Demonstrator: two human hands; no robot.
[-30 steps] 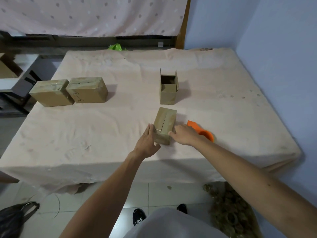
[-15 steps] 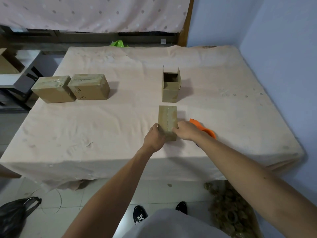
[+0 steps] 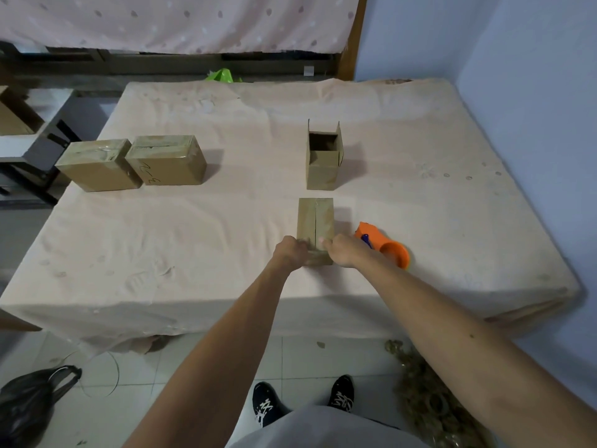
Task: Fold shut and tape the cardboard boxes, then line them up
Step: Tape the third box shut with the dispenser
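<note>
Left hand (image 3: 289, 255): I see its fingers curled onto the near left corner of the closed box (image 3: 316, 219), clamped on it.
Right hand (image 3: 342, 253): fingers bent over the near right edge of the same box, tips on its top, gripping.
Closed box: between both sets of fingers, lying on the worktop (image 3: 226, 237).
Open box (image 3: 324, 166): upright, beyond the fingers, past the closed box.
Tape dispenser (image 3: 384, 245): orange, just right of the right fingers.
Plain taped box (image 3: 97, 166): well left of the fingers and beyond them, touching the pen-marked taped box (image 3: 168, 161).
</note>
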